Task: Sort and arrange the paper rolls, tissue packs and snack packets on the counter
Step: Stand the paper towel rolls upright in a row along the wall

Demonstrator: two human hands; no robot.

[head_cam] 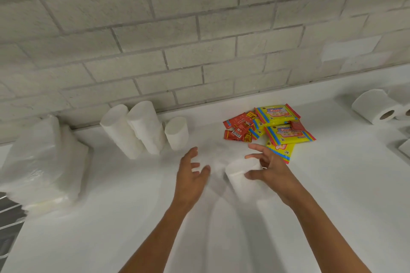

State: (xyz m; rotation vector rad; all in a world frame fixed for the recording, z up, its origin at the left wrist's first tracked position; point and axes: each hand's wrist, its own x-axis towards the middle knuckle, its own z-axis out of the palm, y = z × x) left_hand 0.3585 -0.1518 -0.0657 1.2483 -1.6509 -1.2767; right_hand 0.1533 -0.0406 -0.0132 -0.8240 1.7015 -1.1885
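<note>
White counter [332, 184], paper roll [240, 169] in right hand [274, 169]

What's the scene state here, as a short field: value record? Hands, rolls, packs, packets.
right hand: fingers curled round an upright paper roll, grip on its right side
left hand: open, fingers spread, beside that roll, holding nothing
upright rolls: three in a row near the brick wall, left of centre
lying rolls: far right, core holes visible
tissue packs: clear-wrapped stack, far left
yellow packs: heaped right of centre
red packets: piled against the yellow packs' left side
counter: white
</note>
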